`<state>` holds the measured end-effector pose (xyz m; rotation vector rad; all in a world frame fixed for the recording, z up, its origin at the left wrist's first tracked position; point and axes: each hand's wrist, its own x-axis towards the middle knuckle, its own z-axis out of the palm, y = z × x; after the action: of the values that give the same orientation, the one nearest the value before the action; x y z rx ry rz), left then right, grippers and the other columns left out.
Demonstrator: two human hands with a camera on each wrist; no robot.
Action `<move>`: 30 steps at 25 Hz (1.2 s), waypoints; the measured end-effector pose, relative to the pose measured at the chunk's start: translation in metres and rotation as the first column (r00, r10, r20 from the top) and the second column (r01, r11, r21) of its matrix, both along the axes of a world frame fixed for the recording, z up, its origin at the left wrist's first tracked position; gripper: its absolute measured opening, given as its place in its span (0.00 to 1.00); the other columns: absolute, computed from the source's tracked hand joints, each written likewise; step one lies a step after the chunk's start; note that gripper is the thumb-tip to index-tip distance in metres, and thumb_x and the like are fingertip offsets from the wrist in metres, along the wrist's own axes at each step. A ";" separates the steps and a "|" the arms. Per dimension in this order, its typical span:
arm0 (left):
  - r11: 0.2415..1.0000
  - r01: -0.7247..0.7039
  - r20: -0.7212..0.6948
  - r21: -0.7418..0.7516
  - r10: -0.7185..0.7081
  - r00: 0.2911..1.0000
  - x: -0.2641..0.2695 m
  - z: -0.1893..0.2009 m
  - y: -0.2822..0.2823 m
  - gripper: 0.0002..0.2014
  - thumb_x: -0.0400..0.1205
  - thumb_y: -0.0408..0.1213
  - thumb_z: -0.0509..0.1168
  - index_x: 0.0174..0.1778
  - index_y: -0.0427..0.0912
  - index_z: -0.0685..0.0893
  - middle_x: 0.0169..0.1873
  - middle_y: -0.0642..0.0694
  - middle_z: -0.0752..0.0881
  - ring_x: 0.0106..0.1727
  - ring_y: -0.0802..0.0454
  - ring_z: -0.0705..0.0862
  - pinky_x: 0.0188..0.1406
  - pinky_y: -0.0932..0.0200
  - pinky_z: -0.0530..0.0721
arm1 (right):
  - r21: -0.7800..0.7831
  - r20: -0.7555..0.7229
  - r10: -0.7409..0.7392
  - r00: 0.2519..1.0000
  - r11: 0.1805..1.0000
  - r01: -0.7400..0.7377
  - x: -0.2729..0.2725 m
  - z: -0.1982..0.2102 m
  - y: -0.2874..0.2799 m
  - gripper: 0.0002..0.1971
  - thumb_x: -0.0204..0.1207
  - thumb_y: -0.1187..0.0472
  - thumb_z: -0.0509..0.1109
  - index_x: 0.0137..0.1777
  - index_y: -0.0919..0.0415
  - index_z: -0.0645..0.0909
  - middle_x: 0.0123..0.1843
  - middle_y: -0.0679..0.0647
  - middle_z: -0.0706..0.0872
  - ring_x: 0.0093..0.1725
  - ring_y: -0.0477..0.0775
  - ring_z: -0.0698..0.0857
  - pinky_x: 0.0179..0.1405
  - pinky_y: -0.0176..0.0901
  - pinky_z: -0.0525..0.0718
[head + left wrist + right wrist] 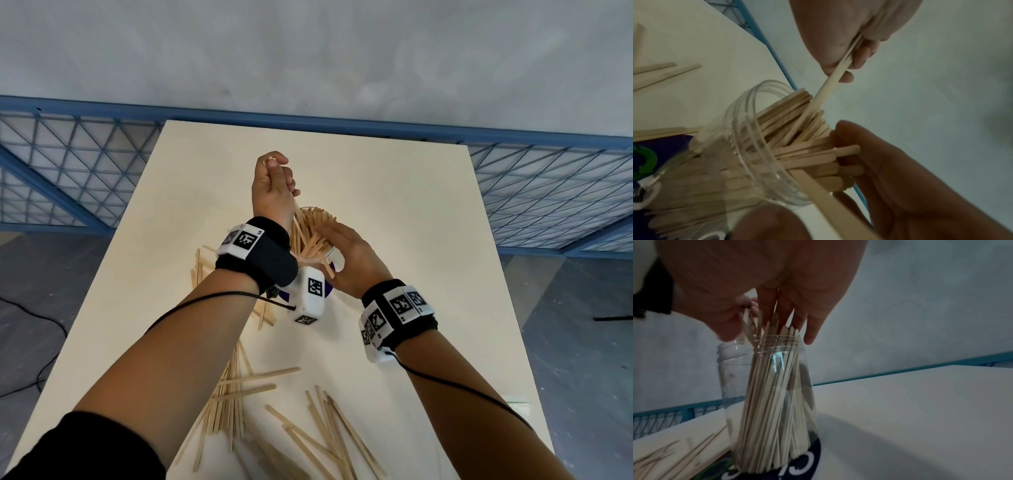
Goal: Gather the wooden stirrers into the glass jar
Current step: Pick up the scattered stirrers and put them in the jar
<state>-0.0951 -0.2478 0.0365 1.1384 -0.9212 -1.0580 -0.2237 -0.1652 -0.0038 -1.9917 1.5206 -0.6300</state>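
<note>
A: Loose stirrers (318,421) lie scattered on the near end of the counter (411,212), with more in a pile (205,267) left of the jar (764,386).

B: And the jar itself?

A: Upright mid-counter on a dark printed mat (809,467), packed with stirrers whose tips poke above the rim (they lean toward one side).

B: What has the left hand (272,186) got?

A: Its grip is closed, finger and thumb pinching one stirrer (830,84) by the upper end; the lower end slants down into the bunch at the jar's mouth.

B: The right hand (349,260)?

A: Fingers fairly straight and together, laid against the stirrer tips at the rim, holding nothing that I can see. One stirrer (327,265) hangs out over the jar's near edge beside that palm.
</note>
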 end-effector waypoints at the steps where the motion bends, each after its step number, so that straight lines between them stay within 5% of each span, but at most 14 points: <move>1: 1.000 -0.008 0.012 -0.012 0.008 1.000 -0.002 -0.002 0.000 0.17 0.88 0.33 0.43 0.38 0.50 0.72 0.26 0.50 0.68 0.24 0.65 0.69 0.30 0.64 0.73 | -0.037 0.006 0.000 1.000 0.999 0.000 0.001 -0.003 0.001 0.26 0.70 0.65 0.74 0.69 0.64 0.76 0.72 0.62 0.76 0.72 0.59 0.75 0.69 0.34 0.67; 4: 0.997 0.072 0.127 -0.041 -0.066 0.990 -0.004 -0.014 0.011 0.14 0.86 0.34 0.46 0.41 0.53 0.73 0.26 0.50 0.71 0.25 0.62 0.71 0.32 0.61 0.73 | -0.128 0.084 -0.046 0.995 0.990 0.057 0.008 -0.005 -0.002 0.14 0.74 0.62 0.68 0.57 0.66 0.85 0.63 0.63 0.84 0.65 0.63 0.80 0.66 0.30 0.67; 7: 0.961 0.275 0.304 0.013 -0.266 0.915 -0.002 -0.029 0.030 0.18 0.84 0.28 0.49 0.55 0.59 0.70 0.31 0.50 0.75 0.31 0.57 0.76 0.35 0.63 0.78 | -0.128 0.161 -0.113 0.980 0.983 0.134 0.014 0.002 -0.014 0.08 0.74 0.68 0.68 0.48 0.69 0.86 0.51 0.67 0.86 0.56 0.65 0.81 0.59 0.29 0.73; 9: 0.941 0.338 0.474 -0.020 -0.289 0.832 0.002 -0.034 0.039 0.16 0.84 0.26 0.50 0.63 0.49 0.68 0.34 0.52 0.75 0.32 0.64 0.77 0.36 0.72 0.76 | -0.033 0.195 -0.216 0.957 0.974 0.226 0.016 0.007 -0.025 0.09 0.75 0.67 0.67 0.53 0.68 0.83 0.48 0.67 0.83 0.52 0.63 0.80 0.54 0.44 0.79; 12: 0.937 0.338 0.573 -0.089 -0.230 0.787 0.009 -0.037 0.043 0.09 0.84 0.34 0.51 0.54 0.35 0.73 0.30 0.58 0.73 0.28 0.67 0.75 0.30 0.77 0.70 | 0.039 0.160 -0.331 0.930 0.944 0.329 0.020 0.013 -0.035 0.12 0.79 0.58 0.65 0.57 0.64 0.76 0.49 0.64 0.82 0.51 0.60 0.79 0.51 0.50 0.79; 14: 0.937 0.347 0.657 -0.037 -0.239 0.715 0.013 -0.038 0.040 0.12 0.84 0.38 0.51 0.49 0.34 0.76 0.31 0.57 0.77 0.31 0.65 0.76 0.32 0.70 0.72 | 0.015 0.059 -0.312 0.948 0.950 0.311 0.024 0.011 -0.035 0.12 0.80 0.59 0.62 0.55 0.69 0.76 0.52 0.66 0.82 0.54 0.64 0.78 0.57 0.58 0.78; 16: 0.914 0.387 0.755 0.120 -0.337 0.562 0.015 -0.036 0.035 0.12 0.84 0.37 0.53 0.53 0.34 0.78 0.40 0.44 0.85 0.41 0.50 0.83 0.42 0.57 0.79 | -0.016 -0.043 -0.294 0.955 0.956 0.293 0.026 0.003 -0.032 0.12 0.79 0.63 0.62 0.54 0.71 0.78 0.54 0.67 0.81 0.57 0.66 0.76 0.58 0.62 0.76; 18: 0.889 0.403 0.786 0.215 -0.403 0.468 0.014 -0.032 0.033 0.12 0.84 0.34 0.55 0.60 0.37 0.78 0.49 0.39 0.86 0.50 0.43 0.84 0.52 0.53 0.81 | -0.052 0.018 -0.320 0.947 0.946 0.321 0.026 -0.001 -0.029 0.12 0.76 0.67 0.64 0.57 0.71 0.77 0.56 0.67 0.79 0.58 0.65 0.76 0.59 0.60 0.78; 22: 0.924 0.356 0.729 0.140 -0.339 0.595 0.018 -0.024 0.035 0.12 0.81 0.30 0.60 0.60 0.39 0.77 0.42 0.47 0.84 0.43 0.46 0.84 0.46 0.60 0.79 | -0.032 0.302 -0.333 0.893 0.933 0.358 0.026 0.008 -0.027 0.22 0.77 0.71 0.62 0.72 0.63 0.68 0.62 0.59 0.77 0.57 0.48 0.76 0.54 0.35 0.79; 24: 0.936 0.332 0.753 0.116 -0.301 0.586 0.021 -0.022 0.036 0.11 0.82 0.36 0.58 0.56 0.38 0.81 0.41 0.40 0.86 0.44 0.42 0.85 0.46 0.54 0.81 | -0.077 0.275 -0.297 0.914 0.941 0.329 0.026 0.008 -0.029 0.15 0.80 0.67 0.60 0.66 0.66 0.76 0.59 0.62 0.82 0.55 0.55 0.81 0.54 0.40 0.80; 26: 0.935 0.326 0.875 0.142 -0.273 0.399 0.020 -0.023 0.037 0.14 0.83 0.40 0.56 0.54 0.38 0.84 0.42 0.34 0.86 0.46 0.38 0.83 0.46 0.50 0.79 | -0.115 0.219 -0.283 0.934 0.943 0.313 0.026 0.002 -0.031 0.13 0.78 0.67 0.60 0.57 0.69 0.83 0.53 0.65 0.86 0.55 0.64 0.83 0.55 0.46 0.81; 28: 0.898 0.342 0.943 0.276 -0.322 0.085 0.015 -0.022 0.037 0.14 0.83 0.37 0.56 0.53 0.39 0.85 0.47 0.35 0.86 0.53 0.37 0.81 0.49 0.49 0.76 | -0.138 0.199 -0.328 0.923 0.923 0.358 0.028 -0.004 -0.030 0.11 0.75 0.69 0.63 0.52 0.71 0.85 0.50 0.67 0.86 0.52 0.67 0.83 0.51 0.42 0.77; 29: 0.877 0.346 0.936 0.332 -0.351 -0.011 0.014 -0.023 0.036 0.14 0.83 0.37 0.55 0.53 0.39 0.85 0.50 0.37 0.86 0.55 0.37 0.81 0.52 0.49 0.74 | -0.147 0.214 -0.354 0.911 0.910 0.388 0.029 -0.005 -0.029 0.10 0.74 0.71 0.65 0.50 0.72 0.86 0.49 0.68 0.85 0.50 0.67 0.83 0.49 0.40 0.77; 30: 0.867 0.354 0.931 0.350 -0.362 -0.035 0.013 -0.023 0.035 0.13 0.82 0.37 0.56 0.54 0.40 0.84 0.52 0.39 0.85 0.56 0.38 0.81 0.54 0.49 0.74 | -0.142 0.240 -0.372 0.896 0.900 0.412 0.029 -0.003 -0.029 0.09 0.73 0.71 0.66 0.49 0.72 0.86 0.48 0.68 0.84 0.48 0.66 0.83 0.48 0.40 0.78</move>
<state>-0.0818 -0.2127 0.0136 1.6886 -2.5107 -0.4528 -0.1947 -0.1942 -0.0071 -1.6853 1.8014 -1.1517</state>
